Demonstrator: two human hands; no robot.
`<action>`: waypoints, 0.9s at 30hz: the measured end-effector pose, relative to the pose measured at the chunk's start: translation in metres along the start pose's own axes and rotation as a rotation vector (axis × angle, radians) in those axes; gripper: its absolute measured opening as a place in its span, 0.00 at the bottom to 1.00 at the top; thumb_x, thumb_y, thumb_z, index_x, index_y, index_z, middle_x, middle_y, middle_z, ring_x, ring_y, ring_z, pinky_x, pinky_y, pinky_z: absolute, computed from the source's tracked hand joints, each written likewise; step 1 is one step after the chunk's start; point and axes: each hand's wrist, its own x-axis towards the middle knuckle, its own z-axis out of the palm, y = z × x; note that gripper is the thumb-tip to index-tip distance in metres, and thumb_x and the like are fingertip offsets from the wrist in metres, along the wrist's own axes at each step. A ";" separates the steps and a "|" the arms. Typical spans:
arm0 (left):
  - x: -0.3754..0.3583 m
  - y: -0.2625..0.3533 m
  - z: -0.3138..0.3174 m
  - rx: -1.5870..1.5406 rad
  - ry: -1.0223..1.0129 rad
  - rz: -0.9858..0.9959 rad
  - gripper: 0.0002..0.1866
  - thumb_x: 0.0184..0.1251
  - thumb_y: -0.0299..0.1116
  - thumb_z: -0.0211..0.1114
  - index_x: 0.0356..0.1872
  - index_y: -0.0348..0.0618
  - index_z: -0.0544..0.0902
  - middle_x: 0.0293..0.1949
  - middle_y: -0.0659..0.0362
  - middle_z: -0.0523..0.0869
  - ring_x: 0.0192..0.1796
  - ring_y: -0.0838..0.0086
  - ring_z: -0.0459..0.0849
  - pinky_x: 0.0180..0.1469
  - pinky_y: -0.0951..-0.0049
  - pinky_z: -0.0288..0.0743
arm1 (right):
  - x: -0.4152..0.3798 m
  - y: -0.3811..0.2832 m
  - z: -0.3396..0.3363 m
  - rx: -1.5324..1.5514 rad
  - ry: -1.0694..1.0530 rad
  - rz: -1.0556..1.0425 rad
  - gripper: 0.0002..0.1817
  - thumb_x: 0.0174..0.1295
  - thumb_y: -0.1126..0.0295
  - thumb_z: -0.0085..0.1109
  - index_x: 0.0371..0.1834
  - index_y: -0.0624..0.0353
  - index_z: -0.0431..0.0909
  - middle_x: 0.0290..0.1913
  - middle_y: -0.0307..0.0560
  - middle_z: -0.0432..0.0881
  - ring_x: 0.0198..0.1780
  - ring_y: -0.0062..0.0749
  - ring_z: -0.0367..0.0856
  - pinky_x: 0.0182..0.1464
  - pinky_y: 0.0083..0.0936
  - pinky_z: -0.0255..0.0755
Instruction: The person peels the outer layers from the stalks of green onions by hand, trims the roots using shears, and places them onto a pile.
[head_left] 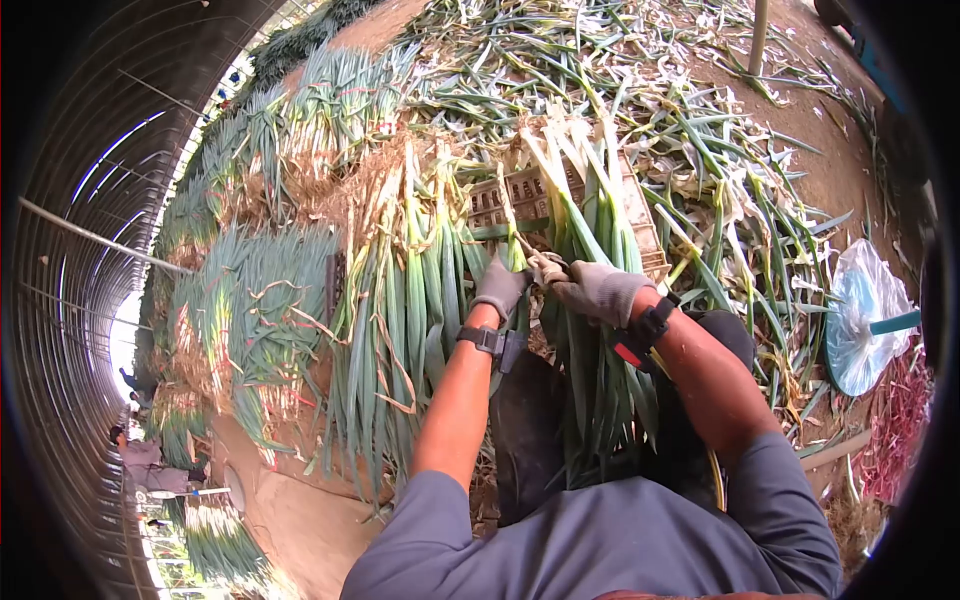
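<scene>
My left hand [502, 286], in a grey glove, is closed around the green part of a single green onion [507, 205], whose pale stem points away from me. Close beside it, my gloved right hand [602, 291] is closed with its fingertips on a brownish, withered strip of leaf [546, 266] at that stalk. Several loose green onions [590, 215] lie just beyond my right hand, their leaves hanging toward my lap. A larger row of green onions [415, 265] lies to the left. Beneath them is a slatted plastic crate [645, 225], partly covered.
Stripped leaves [700, 130] cover the ground ahead and right. Tied green onion bundles [270, 290] stand in rows at left. A clear plastic bag [868, 315] and reddish ties [895, 425] lie at right. Another person [150, 465] is at far left, under a hooped roof [85, 200].
</scene>
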 end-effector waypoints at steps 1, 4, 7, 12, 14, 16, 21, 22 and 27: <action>-0.004 -0.001 0.001 -0.011 -0.010 0.015 0.29 0.61 0.44 0.76 0.60 0.46 0.78 0.48 0.44 0.90 0.52 0.50 0.89 0.55 0.55 0.82 | 0.000 -0.004 0.001 0.000 0.004 0.002 0.36 0.75 0.39 0.46 0.46 0.69 0.80 0.28 0.49 0.84 0.28 0.36 0.86 0.33 0.36 0.80; -0.012 -0.005 0.000 -0.093 -0.014 0.057 0.31 0.60 0.45 0.77 0.63 0.46 0.78 0.50 0.44 0.90 0.55 0.48 0.89 0.55 0.54 0.82 | 0.006 -0.010 0.006 0.018 0.027 -0.002 0.35 0.75 0.40 0.46 0.41 0.69 0.81 0.27 0.50 0.84 0.28 0.37 0.86 0.33 0.37 0.80; -0.018 -0.005 -0.003 -0.201 -0.027 0.067 0.30 0.61 0.40 0.77 0.65 0.46 0.79 0.49 0.46 0.91 0.53 0.55 0.90 0.56 0.58 0.82 | 0.009 -0.006 0.009 -0.016 0.067 -0.086 0.35 0.75 0.40 0.47 0.39 0.69 0.82 0.27 0.51 0.84 0.29 0.38 0.86 0.35 0.37 0.79; -0.011 -0.022 -0.011 -0.376 -0.081 -0.043 0.36 0.61 0.31 0.77 0.72 0.44 0.76 0.55 0.56 0.89 0.53 0.72 0.86 0.57 0.70 0.79 | -0.009 0.006 0.017 -0.151 -0.007 -0.111 0.34 0.74 0.42 0.49 0.47 0.70 0.82 0.33 0.54 0.86 0.34 0.40 0.87 0.40 0.37 0.78; -0.007 -0.035 -0.008 -0.401 -0.066 -0.025 0.38 0.61 0.31 0.78 0.74 0.43 0.74 0.55 0.55 0.89 0.53 0.73 0.85 0.57 0.70 0.79 | -0.009 0.011 0.024 -0.115 -0.029 -0.073 0.36 0.72 0.40 0.51 0.47 0.71 0.83 0.36 0.61 0.88 0.42 0.49 0.91 0.46 0.41 0.80; -0.014 -0.037 0.001 -0.272 0.021 -0.020 0.38 0.60 0.39 0.76 0.72 0.45 0.73 0.48 0.49 0.91 0.48 0.61 0.90 0.54 0.63 0.82 | -0.004 0.012 0.025 -0.128 -0.035 -0.073 0.36 0.72 0.40 0.50 0.46 0.71 0.83 0.35 0.60 0.88 0.40 0.48 0.91 0.45 0.41 0.81; -0.040 -0.002 0.003 0.680 0.176 -0.005 0.41 0.61 0.49 0.75 0.75 0.51 0.71 0.54 0.45 0.85 0.55 0.49 0.87 0.55 0.54 0.82 | 0.005 0.002 0.024 -0.042 -0.012 -0.088 0.36 0.71 0.40 0.51 0.42 0.71 0.84 0.33 0.61 0.88 0.37 0.48 0.91 0.42 0.41 0.82; -0.043 -0.002 0.004 0.863 0.254 0.098 0.36 0.61 0.48 0.75 0.70 0.49 0.77 0.53 0.47 0.84 0.56 0.50 0.86 0.54 0.53 0.82 | 0.005 -0.001 0.023 -0.053 0.005 -0.116 0.36 0.71 0.40 0.51 0.42 0.71 0.84 0.32 0.61 0.87 0.36 0.48 0.91 0.41 0.41 0.82; -0.021 -0.020 0.010 0.901 0.321 0.218 0.18 0.67 0.45 0.65 0.53 0.48 0.84 0.50 0.51 0.84 0.52 0.53 0.85 0.49 0.52 0.80 | 0.007 -0.008 0.015 -0.067 -0.014 -0.151 0.30 0.75 0.46 0.52 0.47 0.69 0.78 0.31 0.49 0.84 0.29 0.34 0.85 0.34 0.35 0.78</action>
